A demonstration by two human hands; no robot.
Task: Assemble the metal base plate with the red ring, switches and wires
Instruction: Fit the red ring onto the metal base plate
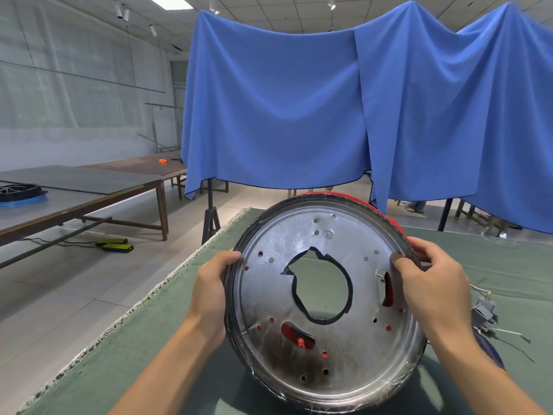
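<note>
Left hand: the left hand [211, 290] grips the left rim of the metal base plate [324, 298], thumb tip on the near face, fingers curled out of sight behind the edge.
Right hand: the right hand [431, 283] grasps the plate's upper right rim, thumb pressed on the near face, fingers wrapped behind the edge.
Base plate: round, shiny, held tilted up on edge between both hands above the tabletop [167, 333]; whether its lower rim touches the cloth cannot be told. It has a large irregular centre opening, two curved slots and many small holes; a dark scorched patch marks the lower left part.
Red ring: the red ring [386, 212] sits behind the plate, peeking past the upper right rim and showing red through the slots and small holes.
Switch and wires: a small grey switch [483, 311] with thin wires [508, 332] lies on the tabletop just right of the right wrist.
Tabletop: covered in green cloth with a frayed pale left edge.
Surroundings: a blue cloth [299, 109] hangs behind; a long wooden table [89, 190] stands to the left, with a dark ring-shaped part [21, 191] on it.
</note>
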